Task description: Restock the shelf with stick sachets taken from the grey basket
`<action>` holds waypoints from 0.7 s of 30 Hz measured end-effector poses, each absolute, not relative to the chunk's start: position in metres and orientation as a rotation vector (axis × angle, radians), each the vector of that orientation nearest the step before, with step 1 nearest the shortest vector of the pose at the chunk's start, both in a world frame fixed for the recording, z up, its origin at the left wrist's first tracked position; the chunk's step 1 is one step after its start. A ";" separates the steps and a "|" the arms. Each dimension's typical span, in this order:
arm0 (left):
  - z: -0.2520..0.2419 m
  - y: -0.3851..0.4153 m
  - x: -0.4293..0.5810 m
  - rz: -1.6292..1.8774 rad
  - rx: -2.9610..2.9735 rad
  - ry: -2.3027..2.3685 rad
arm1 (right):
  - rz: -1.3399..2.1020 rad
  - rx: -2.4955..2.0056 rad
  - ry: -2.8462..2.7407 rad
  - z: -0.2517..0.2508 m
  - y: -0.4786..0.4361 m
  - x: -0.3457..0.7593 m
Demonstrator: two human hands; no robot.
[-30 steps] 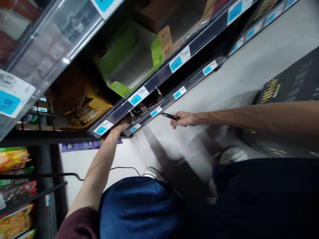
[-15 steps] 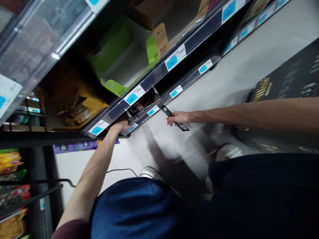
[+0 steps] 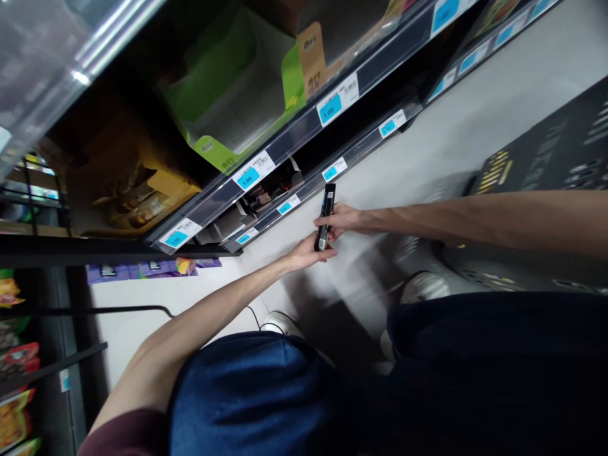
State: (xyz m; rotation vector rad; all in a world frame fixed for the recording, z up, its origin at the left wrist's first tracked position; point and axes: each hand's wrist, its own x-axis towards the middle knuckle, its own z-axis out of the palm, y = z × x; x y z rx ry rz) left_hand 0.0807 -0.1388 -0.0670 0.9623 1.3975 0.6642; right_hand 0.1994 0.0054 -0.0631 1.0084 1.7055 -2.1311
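A slim black packet (image 3: 329,199) with a white label stands nearly upright in view, over the floor in front of the bottom shelf. My right hand (image 3: 344,218) grips it around the middle, fingers closed. At its lower end my left hand (image 3: 305,253) holds it too, with one finger stretched out beneath. The print on the packet is too small to read. Left of both hands, an open box (image 3: 268,195) of dark packets sits on the bottom shelf, beside a grey box (image 3: 228,223).
Above runs a shelf rail (image 3: 292,145) with price tags. On that shelf are a green carton (image 3: 213,152) and a yellow carton (image 3: 171,187) with packets inside. A dark printed box (image 3: 546,152) stands on the floor at right. Purple bags (image 3: 142,269) lie at left.
My left hand has come out of the bottom shelf and moved right to the packet. The packet has turned from slanting to nearly upright in my right hand.
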 end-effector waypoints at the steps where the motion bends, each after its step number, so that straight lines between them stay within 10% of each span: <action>1: -0.070 -0.140 0.085 0.712 0.901 1.440 | -2.153 1.027 1.689 -0.062 0.005 0.201; 21: -0.062 -0.128 0.035 0.748 0.563 1.244 | -2.283 1.085 1.939 -0.052 0.016 0.189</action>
